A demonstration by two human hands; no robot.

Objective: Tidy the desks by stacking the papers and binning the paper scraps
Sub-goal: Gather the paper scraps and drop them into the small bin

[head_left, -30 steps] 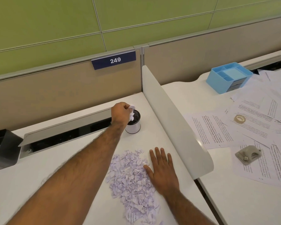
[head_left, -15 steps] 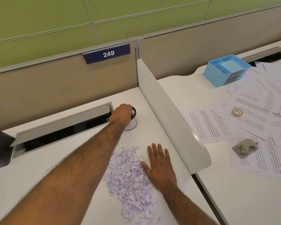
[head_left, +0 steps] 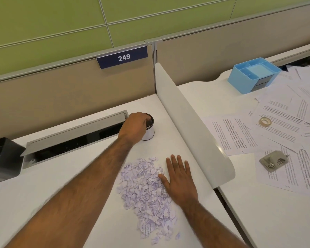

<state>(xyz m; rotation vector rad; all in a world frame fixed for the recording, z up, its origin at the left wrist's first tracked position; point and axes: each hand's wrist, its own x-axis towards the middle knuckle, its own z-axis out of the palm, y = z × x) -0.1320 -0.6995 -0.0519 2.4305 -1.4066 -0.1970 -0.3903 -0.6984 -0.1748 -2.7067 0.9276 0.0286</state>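
At the far left of the table (head_left: 34, 197) stood a dark organizer (head_left: 5, 158), and beside it, along the back, lay a long grey cable flap (head_left: 75, 131). The left hand (head_left: 135, 127) was over the small white bin (head_left: 149, 134), which stood at the right end of this flap. Its fingers were curled down into the mouth of the bin. The fingertips were hidden inside, so it could not be told whether they held anything.

The paper scraps (head_left: 145, 192) lay in one pile nearer to the person, apart from the bin, between the two forearms. The right hand (head_left: 180, 179) rested flat on the table, fingers straight and a little spread, holding nothing, and its thumb touched the right edge of the pile.

Next came the white divider (head_left: 191, 122). On the second table (head_left: 276, 221) the printed papers (head_left: 240, 133) lay scattered and overlapping, with a tape roll (head_left: 265, 122) and a grey metal tool (head_left: 274, 161) on them, and a blue organizer (head_left: 254, 74) behind.
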